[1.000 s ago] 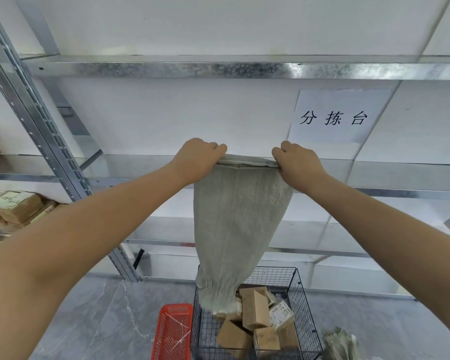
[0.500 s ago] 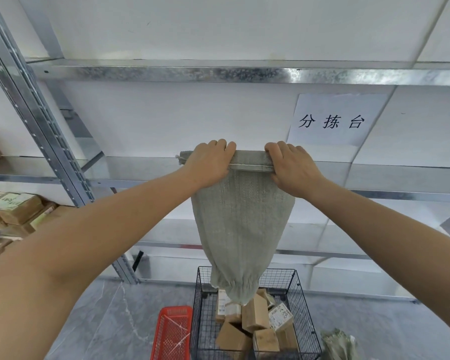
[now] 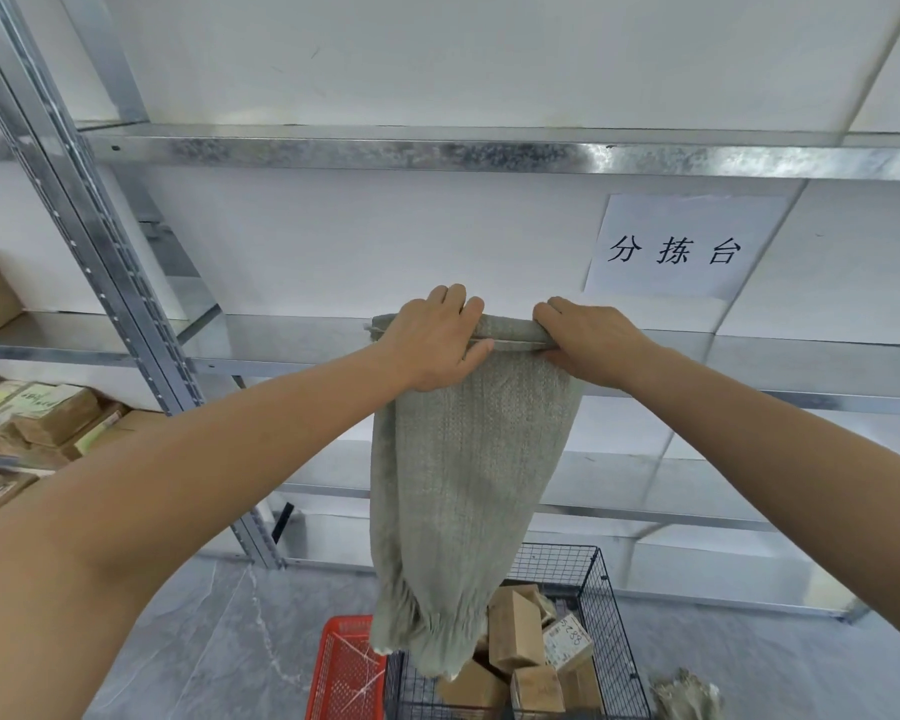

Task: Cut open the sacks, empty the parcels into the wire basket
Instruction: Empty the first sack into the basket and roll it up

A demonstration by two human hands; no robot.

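A grey woven sack (image 3: pixel 463 475) hangs upside down in front of me, limp, its gathered mouth at the bottom over the black wire basket (image 3: pixel 601 600). My left hand (image 3: pixel 432 350) and my right hand (image 3: pixel 593 340) both grip the sack's sewn bottom seam, held up at arm's length, close together. Several brown cardboard parcels (image 3: pixel 515 631) lie in the basket below; the sack's mouth covers the basket's left part.
A red plastic crate (image 3: pixel 346 672) stands left of the basket on the grey floor. Metal shelving (image 3: pixel 333 148) runs behind, with a paper sign (image 3: pixel 671 246) on the wall. More parcels (image 3: pixel 37 418) sit on a shelf at left. Another crumpled sack (image 3: pixel 687 691) lies at bottom right.
My hands have moved closer together along the seam. The sack has swung a little to the left, and its mouth now hangs over the basket's left edge.
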